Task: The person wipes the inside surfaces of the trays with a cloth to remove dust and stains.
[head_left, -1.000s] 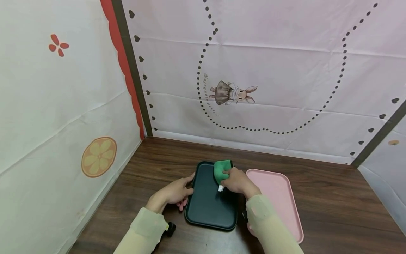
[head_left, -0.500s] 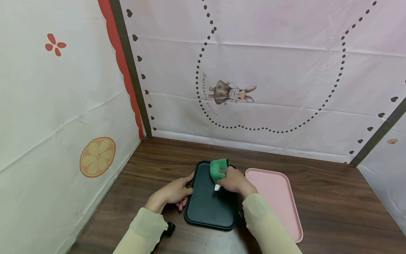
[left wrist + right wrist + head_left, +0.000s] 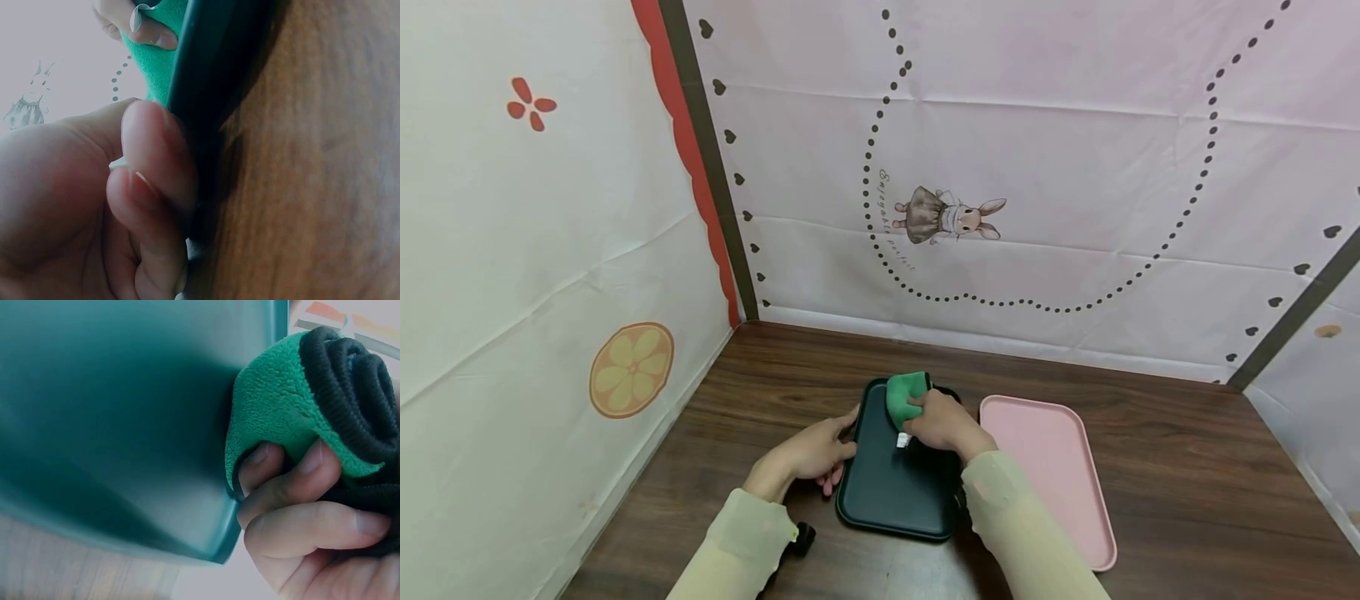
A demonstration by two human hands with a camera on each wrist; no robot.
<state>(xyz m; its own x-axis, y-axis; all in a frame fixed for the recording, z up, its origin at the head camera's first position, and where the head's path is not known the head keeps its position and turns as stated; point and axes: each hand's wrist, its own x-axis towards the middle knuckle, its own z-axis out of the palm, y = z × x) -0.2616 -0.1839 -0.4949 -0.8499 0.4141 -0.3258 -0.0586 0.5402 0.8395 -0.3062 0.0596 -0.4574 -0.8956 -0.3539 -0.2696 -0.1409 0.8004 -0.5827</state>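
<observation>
On the far left is a white wall sheet (image 3: 490,250) with an orange slice (image 3: 632,371) printed on it. Next comes the brown wooden table (image 3: 1187,475), and a wide patch of wood lies between that wall sheet and the left hand (image 3: 812,450). The left hand holds the left edge of a dark green tray (image 3: 895,500). Its thumb is at the rim and its lower fingers are bent. A small black thing (image 3: 803,540) sits by the left sleeve (image 3: 748,533).

The tray lies on the table, with a strip of wood between its top edge and the back wall sheet (image 3: 1060,192). A folded green cloth (image 3: 901,396) is at the top part of the tray, up against it. The cloth has dark edging (image 3: 337,400) and a white tag (image 3: 902,439). The right hand (image 3: 946,419) grips the cloth with bent fingers. Below the cloth, a big piece of the tray shows, right down to its near edge.

A thin bit of wood splits the green tray from the pink tray (image 3: 1037,450). The right sleeve (image 3: 1030,533) hides the pink tray's near left edge. Past its right edge, the wood runs on, wide and long.
</observation>
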